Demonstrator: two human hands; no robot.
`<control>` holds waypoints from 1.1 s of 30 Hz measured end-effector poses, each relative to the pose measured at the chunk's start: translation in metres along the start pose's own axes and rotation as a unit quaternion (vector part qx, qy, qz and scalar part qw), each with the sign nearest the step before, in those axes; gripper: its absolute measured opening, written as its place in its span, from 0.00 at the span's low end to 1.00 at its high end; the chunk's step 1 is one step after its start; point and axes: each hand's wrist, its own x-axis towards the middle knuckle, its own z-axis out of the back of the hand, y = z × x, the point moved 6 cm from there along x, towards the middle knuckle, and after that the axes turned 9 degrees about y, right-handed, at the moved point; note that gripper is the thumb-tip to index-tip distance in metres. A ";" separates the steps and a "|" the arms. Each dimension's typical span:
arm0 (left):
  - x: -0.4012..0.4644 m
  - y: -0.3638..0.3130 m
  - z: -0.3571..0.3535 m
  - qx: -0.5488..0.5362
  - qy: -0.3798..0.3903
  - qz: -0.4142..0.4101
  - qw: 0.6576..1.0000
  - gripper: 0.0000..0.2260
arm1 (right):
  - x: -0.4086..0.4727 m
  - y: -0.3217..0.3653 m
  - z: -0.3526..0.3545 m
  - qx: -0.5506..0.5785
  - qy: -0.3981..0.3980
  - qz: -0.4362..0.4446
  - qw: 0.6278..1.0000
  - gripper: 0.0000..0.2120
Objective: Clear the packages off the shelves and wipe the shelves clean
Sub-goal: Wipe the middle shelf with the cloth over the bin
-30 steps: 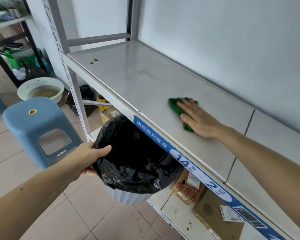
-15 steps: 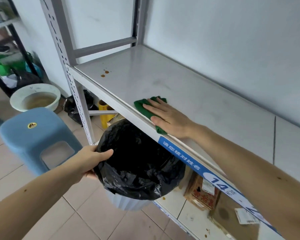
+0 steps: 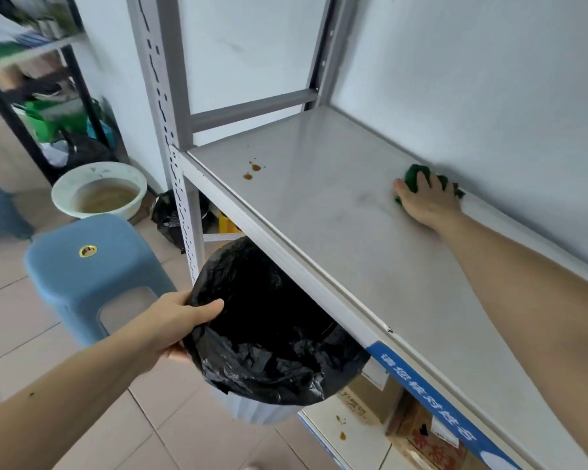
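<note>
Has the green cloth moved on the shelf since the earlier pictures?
Yes. The green cloth, under the right hand, went from the shelf's front edge to the back, where it now lies against the wall.

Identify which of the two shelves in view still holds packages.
The lower shelf, below the bin: cardboard packages sit on it. The upper shelf carries only brown stains and the green cloth under the right hand.

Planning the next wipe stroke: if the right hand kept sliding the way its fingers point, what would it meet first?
The right hand presses the green cloth at the shelf's back edge; it would likely meet the white wall almost at once.
</note>
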 end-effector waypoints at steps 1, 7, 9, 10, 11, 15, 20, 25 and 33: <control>0.002 -0.002 0.004 -0.001 -0.003 0.001 1.000 0.09 | 0.001 0.027 -0.003 -0.008 0.006 0.036 0.999 0.38; 0.008 -0.014 0.019 -0.007 -0.022 0.000 1.000 0.10 | -0.091 0.147 -0.048 -0.091 0.035 0.295 0.950 0.30; 0.010 -0.016 0.023 -0.015 -0.024 0.003 1.000 0.11 | -0.131 0.151 -0.063 -0.090 0.048 0.364 0.926 0.29; 0.011 -0.017 0.025 -0.017 -0.024 0.004 1.000 0.12 | -0.144 0.147 -0.066 -0.085 0.052 0.390 0.915 0.28; 0.011 -0.018 0.026 -0.017 -0.022 0.004 1.000 0.13 | -0.154 0.142 -0.067 -0.085 0.058 0.414 0.904 0.28; 0.008 -0.022 0.030 -0.010 -0.018 0.003 1.000 0.12 | -0.149 0.113 -0.057 -0.095 0.079 0.426 0.896 0.29; 0.012 -0.025 0.039 0.001 -0.010 0.009 1.000 0.11 | -0.036 0.053 -0.020 -0.043 0.040 0.206 0.977 0.31; 0.019 -0.022 0.049 -0.006 -0.020 0.006 1.000 0.09 | 0.063 0.055 0.009 -0.022 0.012 0.091 0.996 0.35; 0.028 -0.017 0.068 -0.040 -0.053 0.002 0.998 0.08 | 0.118 0.169 0.015 -0.035 0.010 0.130 0.991 0.33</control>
